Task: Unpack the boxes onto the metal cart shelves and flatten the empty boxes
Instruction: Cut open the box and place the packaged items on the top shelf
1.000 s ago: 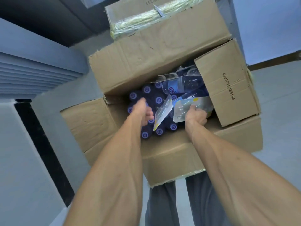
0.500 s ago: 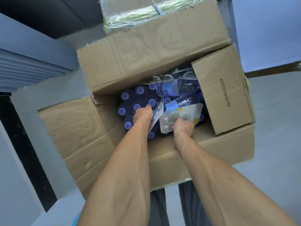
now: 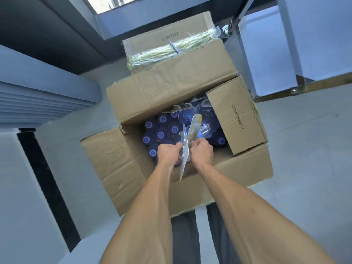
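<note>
Open cardboard box (image 3: 133,164) on the floor, still packed with blue-capped bottles (image 3: 162,130). Left hand (image 3: 169,153) and right hand (image 3: 202,152) each pinch a thin blister pack (image 3: 183,149), (image 3: 194,126) edge-up over the box. Risk: slick packs may slip from fingertip holds and drop among the bottles.

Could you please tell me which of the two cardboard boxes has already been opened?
The nearer cardboard box, where both hands are: its flaps are folded out and dark bottle caps show inside. The farther box behind it remains sealed with tape.
</note>
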